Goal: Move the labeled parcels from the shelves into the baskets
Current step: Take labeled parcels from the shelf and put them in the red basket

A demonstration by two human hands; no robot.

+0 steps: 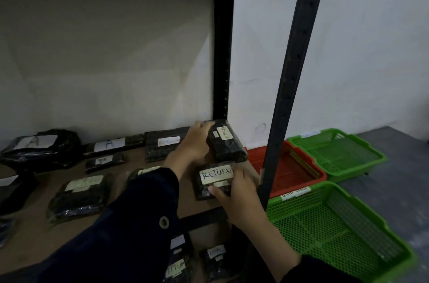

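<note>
Parcels, pick-up step: left hand (197, 141) grips rear parcel (228, 146), right hand (240, 192) grips front parcel (209, 186), both just left of post (286, 97). Next: lift both round post into green basket (290, 209).

I am looking at a shelf (37, 224) that is carrying parcels across its width. Two parcels marked RETURN are sitting at its right end. The rear parcel (226, 143) is lying by the back post (222, 62), and the front parcel (214, 180) is lying just before it, near the front post (290, 88). My left hand (195, 141) is gripping the rear parcel's left side, and my right hand (236, 192) is gripping the front parcel's near edge. More parcels (216, 257) are lying on the level beneath. To the right, three baskets are standing on the floor (394, 190): the near basket (301, 201), the middle basket (322, 175) behind it, and the far basket (380, 157) right of that.
</note>
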